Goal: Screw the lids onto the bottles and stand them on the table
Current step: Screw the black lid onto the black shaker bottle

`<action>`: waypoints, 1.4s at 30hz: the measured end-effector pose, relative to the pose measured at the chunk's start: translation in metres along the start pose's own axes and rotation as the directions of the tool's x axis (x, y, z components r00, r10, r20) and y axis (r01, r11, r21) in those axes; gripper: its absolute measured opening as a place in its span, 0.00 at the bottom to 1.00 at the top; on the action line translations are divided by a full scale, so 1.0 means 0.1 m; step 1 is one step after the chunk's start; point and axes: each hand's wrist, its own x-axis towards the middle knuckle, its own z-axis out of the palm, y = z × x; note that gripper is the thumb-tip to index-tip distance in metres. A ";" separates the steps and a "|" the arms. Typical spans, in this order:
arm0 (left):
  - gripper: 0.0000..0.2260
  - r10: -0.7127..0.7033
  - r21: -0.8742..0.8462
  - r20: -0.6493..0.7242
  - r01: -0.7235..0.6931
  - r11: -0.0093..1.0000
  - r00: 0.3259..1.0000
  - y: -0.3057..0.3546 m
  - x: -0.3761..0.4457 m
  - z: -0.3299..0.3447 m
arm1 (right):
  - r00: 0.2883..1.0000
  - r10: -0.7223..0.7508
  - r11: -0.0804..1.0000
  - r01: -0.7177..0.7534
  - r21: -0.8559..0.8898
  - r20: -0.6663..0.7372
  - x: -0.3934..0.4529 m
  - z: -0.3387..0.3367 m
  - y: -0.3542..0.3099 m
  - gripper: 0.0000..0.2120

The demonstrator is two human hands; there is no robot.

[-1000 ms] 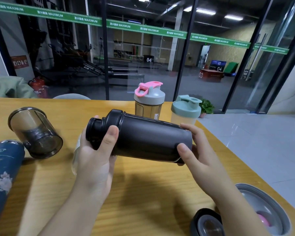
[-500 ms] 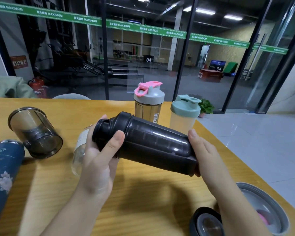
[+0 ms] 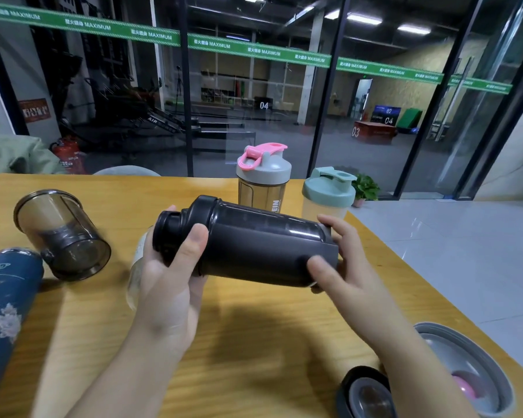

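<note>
A black shaker bottle [image 3: 254, 242] with its black lid on lies sideways in the air over the wooden table [image 3: 254, 342]. My left hand [image 3: 169, 285] grips the lid end, thumb across the cap. My right hand [image 3: 341, 267] holds the bottle's base, fingers curled round it. Two capped bottles stand at the table's far edge: one with a pink and grey lid [image 3: 263, 179], one with a mint lid [image 3: 328, 193]. A smoky open cup [image 3: 62, 236] lies on its side at left.
A dark blue flowered bottle [image 3: 3, 312] lies at the near left. A clear bottle [image 3: 136, 273] lies partly hidden behind my left hand. A grey lid [image 3: 477, 372] and a black lid [image 3: 366, 393] lie at the near right, by the table's right edge. Glass walls stand behind.
The black bottle's base end has risen a little and turned between my hands. My right thumb has shifted onto the bottle's near side. The bottles on the table have not moved.
</note>
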 end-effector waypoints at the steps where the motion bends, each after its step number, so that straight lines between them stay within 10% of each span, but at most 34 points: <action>1: 0.39 0.000 0.001 -0.011 0.000 1.000 1.000 0.00 0.00 0.00 | 0.999 -0.033 0.999 0.033 -0.032 0.009 -0.03 -0.01 -0.02 0.31; 15: 0.46 -0.040 -0.088 -0.002 0.039 0.995 0.999 0.04 0.02 -0.03 | 0.970 -0.238 0.959 0.226 -0.171 -0.055 -0.03 -0.04 0.02 0.37; 22: 0.42 0.004 -0.032 0.056 -0.002 0.999 0.998 0.02 -0.01 -0.01 | 0.976 -0.128 0.981 0.097 -0.170 -0.179 -0.01 -0.05 0.00 0.20; 27: 0.41 0.038 -0.037 0.097 -0.034 0.999 0.995 0.04 -0.03 0.03 | 0.993 0.070 0.991 -0.080 -0.104 -0.100 -0.01 -0.05 -0.02 0.42; 36: 0.41 0.028 0.000 0.093 -0.028 1.000 0.995 0.02 -0.02 0.01 | 0.940 0.317 0.948 -0.315 -0.032 0.123 0.01 -0.06 -0.03 0.41; 42: 0.40 0.043 0.019 0.020 -0.044 0.999 0.999 0.00 -0.01 0.01 | 0.978 0.210 0.970 -0.207 0.129 -0.010 0.06 0.00 0.01 0.31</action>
